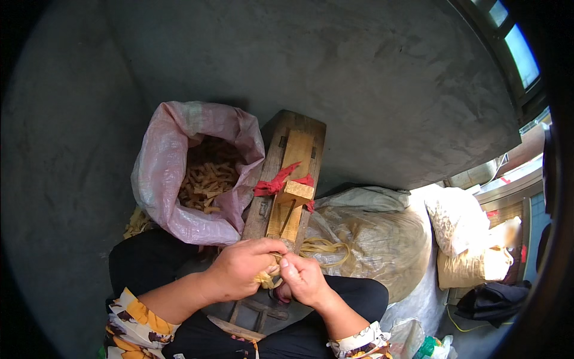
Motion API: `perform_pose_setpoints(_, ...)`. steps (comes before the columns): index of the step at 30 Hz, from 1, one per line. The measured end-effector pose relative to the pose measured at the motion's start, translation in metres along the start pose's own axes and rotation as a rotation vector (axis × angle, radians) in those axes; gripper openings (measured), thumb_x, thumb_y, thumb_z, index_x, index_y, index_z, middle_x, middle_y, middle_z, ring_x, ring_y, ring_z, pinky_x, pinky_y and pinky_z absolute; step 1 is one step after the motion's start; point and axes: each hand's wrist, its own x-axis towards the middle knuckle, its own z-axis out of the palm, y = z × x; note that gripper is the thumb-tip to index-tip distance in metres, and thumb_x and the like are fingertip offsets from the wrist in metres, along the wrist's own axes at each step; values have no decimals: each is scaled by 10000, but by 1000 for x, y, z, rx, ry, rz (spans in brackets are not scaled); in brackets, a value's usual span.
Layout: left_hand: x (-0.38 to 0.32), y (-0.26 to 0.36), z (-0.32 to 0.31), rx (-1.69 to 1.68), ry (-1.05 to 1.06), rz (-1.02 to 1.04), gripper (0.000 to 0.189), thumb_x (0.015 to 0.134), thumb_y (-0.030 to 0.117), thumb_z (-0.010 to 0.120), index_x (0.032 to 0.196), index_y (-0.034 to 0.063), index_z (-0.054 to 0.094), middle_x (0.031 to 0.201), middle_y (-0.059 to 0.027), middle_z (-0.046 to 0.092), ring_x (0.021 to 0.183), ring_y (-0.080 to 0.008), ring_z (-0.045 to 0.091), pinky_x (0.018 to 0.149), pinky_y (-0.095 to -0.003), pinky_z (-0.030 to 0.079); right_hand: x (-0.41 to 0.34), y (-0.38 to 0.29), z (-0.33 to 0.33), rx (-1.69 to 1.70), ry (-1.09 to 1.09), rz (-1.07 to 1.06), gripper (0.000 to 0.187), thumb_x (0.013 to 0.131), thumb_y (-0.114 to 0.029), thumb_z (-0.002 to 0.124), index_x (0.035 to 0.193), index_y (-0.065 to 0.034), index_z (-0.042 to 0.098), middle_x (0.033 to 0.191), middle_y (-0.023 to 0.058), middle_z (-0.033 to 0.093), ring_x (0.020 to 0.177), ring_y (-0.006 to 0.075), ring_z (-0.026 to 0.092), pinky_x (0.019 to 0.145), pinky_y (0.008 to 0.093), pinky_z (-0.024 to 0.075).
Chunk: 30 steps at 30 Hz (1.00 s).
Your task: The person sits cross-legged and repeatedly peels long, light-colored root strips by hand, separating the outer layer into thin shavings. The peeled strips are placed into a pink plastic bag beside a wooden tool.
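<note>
Both hands meet at the near end of a wooden bench [298,123]. My left hand [244,264] is closed around a pale yellow strip bundle [267,277], which pokes out below the fingers. My right hand [305,277] pinches the same material, thumb and fingers touching the left fingertips. Just beyond the hands, a wooden board [299,143] lies along the bench with an upright wooden block [299,190] and a thin rod beside it. Red cloth [270,186] is tied around the board. Loops of yellowish strip [329,251] lie right of the hands.
A pink woven sack [157,179] holding short, tan curled pieces [208,179] stands left of the bench. A large plastic-covered sack [381,238] lies to the right, with filled bags [457,220] farther off. A grey wall [314,58] rises behind. A wooden frame [258,309] lies between my legs.
</note>
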Motion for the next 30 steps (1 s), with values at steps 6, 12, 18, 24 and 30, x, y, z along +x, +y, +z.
perform_pose_setpoints(6, 0, 3, -26, -482, 324, -215, 115, 847, 39, 590, 852, -60, 648, 951, -122, 625, 852, -166, 608, 777, -264, 483, -5, 0, -5, 645, -18, 178, 348, 936, -336, 522, 832, -8, 578, 607, -2, 469, 527, 71, 376, 490, 213, 305)
perform_pose_setpoints(12, 1, -1, -22, -720, 141, -587, 171, 843, 76, 639, 962, -46, 621, 848, -87, 638, 681, -126, 614, 612, -223, 492, -2, 1, -5, 528, 97, 156, 263, 925, -272, 559, 833, -26, 565, 636, -22, 478, 547, 57, 385, 503, 208, 319)
perform_pose_setpoints(18, 1, -1, -9, -896, 71, -753, 129, 808, 48, 657, 902, -20, 600, 713, -61, 603, 552, -108, 569, 504, -214, 460, -3, 1, -3, 801, 69, 182, 147, 890, -171, 622, 917, -44, 553, 706, -48, 518, 599, 23, 428, 533, 169, 343)
perform_pose_setpoints(24, 12, -12, -1, -878, 282, -659, 110, 838, 69, 631, 889, -9, 574, 708, -50, 585, 586, -97, 549, 529, -217, 460, 12, -1, -18, 469, 332, 56, 171, 860, -130, 653, 946, -28, 546, 771, -29, 555, 670, 34, 466, 611, 175, 394)
perform_pose_setpoints(30, 28, -41, 19, -669, 327, -653, 117, 843, 109, 646, 888, 16, 591, 723, -9, 576, 600, -76, 540, 546, -217, 455, 37, 17, -19, -66, 580, -128, 181, 816, -121, 691, 911, -19, 576, 753, 74, 613, 652, 112, 560, 605, 245, 464)
